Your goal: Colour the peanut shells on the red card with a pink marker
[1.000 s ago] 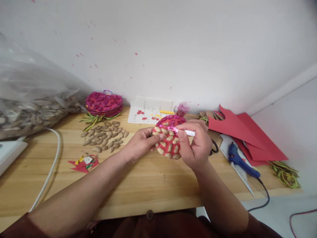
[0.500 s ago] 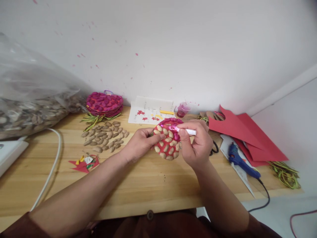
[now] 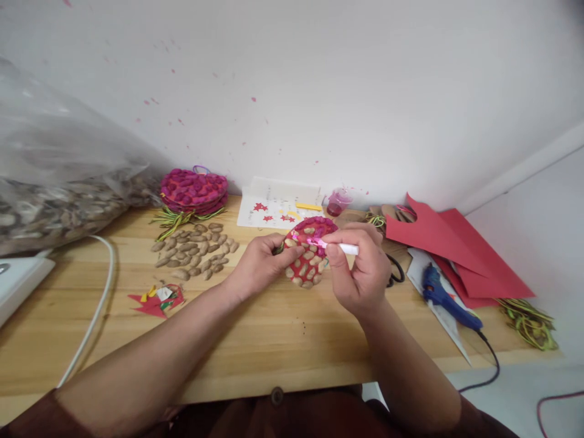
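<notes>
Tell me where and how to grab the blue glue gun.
Probably best by the slimmer handle of the blue glue gun, from above, coming from the table's front edge: the handle slants nearer and right, while the bulkier head lies farther off.

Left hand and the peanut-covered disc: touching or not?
Touching. The head view shows the left hand at the edge of the peanut-covered disc, its thumb lying over the front face.

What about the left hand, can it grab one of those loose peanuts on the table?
Probably not while the left hand grips the peanut-covered disc. Otherwise, nothing seems in the way: the loose peanuts lie uncovered nearby on the table.
</notes>
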Tool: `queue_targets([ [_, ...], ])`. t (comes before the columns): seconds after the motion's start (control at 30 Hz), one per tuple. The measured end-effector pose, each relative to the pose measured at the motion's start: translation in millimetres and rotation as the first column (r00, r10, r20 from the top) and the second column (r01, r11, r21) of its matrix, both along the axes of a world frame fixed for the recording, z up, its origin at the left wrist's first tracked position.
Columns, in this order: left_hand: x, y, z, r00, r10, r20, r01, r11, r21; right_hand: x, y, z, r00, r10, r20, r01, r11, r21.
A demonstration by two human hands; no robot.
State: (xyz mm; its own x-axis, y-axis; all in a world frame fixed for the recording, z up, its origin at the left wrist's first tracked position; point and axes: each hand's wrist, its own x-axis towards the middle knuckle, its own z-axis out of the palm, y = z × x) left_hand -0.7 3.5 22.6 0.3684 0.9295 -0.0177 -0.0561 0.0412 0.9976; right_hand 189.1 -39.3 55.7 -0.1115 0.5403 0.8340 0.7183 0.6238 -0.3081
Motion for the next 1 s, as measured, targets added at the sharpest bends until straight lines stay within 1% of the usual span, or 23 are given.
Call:
queue_targets([
  [0.2, 0.1, -1.5, 3.7, 0.998, 0.017, -0.065, -0.013, 0.999, 0.053, 2.2, 2.1, -0.4, 0.999, -0.006, -0.038, 0.006, 1.000, 0.017],
  [0.37, -0.1, -1.2, 5.1, 0.997, 0.025, -0.069, -0.020, 0.997, 0.073, 0.0, 0.9, -0.2, 1.000, 0.011, 0.011, -0.011, 1.000, 0.016],
  [0.57, 0.8, -1.9, 5.9, 0.993, 0.060, -0.098, -0.048, 0.992, 0.117, -0.3, 0.4, 0.3, 1.000, -0.017, -0.006, 0.018, 0.999, 0.047],
  [0.73, 1.0, -3.3, 3.8, 0.991, 0.060, -0.117, -0.046, 0.992, 0.115, -1.4, -0.8, 1.0, 1.000, 0.013, 0.002, -0.013, 0.999, 0.039],
  [0.87, 1.4, -3.0, 3.3, 0.990, 0.081, -0.117, -0.065, 0.989, 0.135, -1.0, -0.4, 0.6, 0.999, -0.032, -0.002, 0.032, 0.998, 0.055],
  [1.0, 0.8, -2.7, 5.0, 0.987, 0.096, -0.131, -0.074, 0.984, 0.164, -0.7, 0.2, 1.6, 1.000, -0.020, -0.011, 0.020, 0.998, 0.056],
])
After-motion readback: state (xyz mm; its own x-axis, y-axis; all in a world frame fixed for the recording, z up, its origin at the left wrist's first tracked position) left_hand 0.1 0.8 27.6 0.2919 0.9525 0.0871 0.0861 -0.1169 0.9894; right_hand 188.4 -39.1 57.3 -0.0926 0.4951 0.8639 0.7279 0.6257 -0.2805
